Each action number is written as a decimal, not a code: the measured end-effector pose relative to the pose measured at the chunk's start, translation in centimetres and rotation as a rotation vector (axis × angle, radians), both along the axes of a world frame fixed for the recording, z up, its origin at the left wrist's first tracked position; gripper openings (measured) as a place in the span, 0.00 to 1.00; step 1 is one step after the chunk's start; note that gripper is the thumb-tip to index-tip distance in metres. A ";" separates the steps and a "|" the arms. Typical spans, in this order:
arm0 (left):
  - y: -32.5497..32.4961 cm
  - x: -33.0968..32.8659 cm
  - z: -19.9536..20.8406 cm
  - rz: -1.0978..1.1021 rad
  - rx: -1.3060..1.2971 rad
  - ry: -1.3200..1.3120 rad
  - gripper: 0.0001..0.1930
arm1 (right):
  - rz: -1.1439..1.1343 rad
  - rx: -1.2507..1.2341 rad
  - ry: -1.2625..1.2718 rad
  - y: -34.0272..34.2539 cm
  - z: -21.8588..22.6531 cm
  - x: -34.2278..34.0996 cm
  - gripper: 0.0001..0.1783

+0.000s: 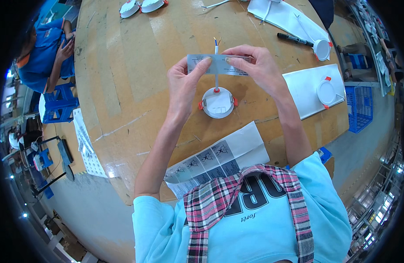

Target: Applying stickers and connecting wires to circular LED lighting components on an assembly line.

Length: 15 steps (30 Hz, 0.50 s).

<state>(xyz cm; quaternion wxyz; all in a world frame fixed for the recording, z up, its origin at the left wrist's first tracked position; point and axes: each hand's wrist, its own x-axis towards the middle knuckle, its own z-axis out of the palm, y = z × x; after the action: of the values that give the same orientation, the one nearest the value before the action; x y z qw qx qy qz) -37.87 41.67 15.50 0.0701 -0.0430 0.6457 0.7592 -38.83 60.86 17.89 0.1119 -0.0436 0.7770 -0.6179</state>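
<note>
Between my two hands a silver-grey printed label [218, 65] is stretched flat, over the cable of a round white downlight. My left hand [187, 81] pinches its left end with the thumb on top. The right end is pinched by my right hand [254, 65], thumb also on top. The white downlight [218, 103] lies on the table just below the label, with red-tipped clips at its sides. Its white cable [216, 82] passes behind the label and ends above it in bare coloured wires [216, 42].
A printed sheet of labels [206, 162] lies against my apron. To the right are a white sheet [294, 87] with another downlight [326, 93], and a black marker [295, 39]. Two downlights [140, 6] sit at the far edge. A person in blue [48, 55] sits left.
</note>
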 end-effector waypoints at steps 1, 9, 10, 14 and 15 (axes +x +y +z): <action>0.0 0.0 -0.1 0.004 0.002 -0.002 0.11 | 0.015 0.028 0.001 0.0 0.0 -0.1 0.14; -0.1 0.0 -0.1 -0.006 0.027 -0.010 0.11 | 0.018 0.015 0.016 -0.1 -0.2 0.0 0.14; -0.2 0.0 -0.2 -0.007 0.023 -0.016 0.11 | 0.017 0.022 0.014 -0.1 -0.2 0.0 0.14; -0.2 -0.1 -0.7 -0.010 0.058 -0.033 0.11 | 0.016 0.019 0.021 -0.1 -0.4 0.0 0.14; -0.2 -0.1 -0.7 -0.010 0.058 -0.034 0.11 | 0.016 0.019 0.020 -0.1 -0.4 0.0 0.14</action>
<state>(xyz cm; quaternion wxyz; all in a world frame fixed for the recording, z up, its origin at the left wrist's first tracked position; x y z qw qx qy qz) -37.93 41.51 14.77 0.0860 -0.0504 0.6222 0.7765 -38.83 60.75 17.49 0.1093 -0.0551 0.7836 -0.6091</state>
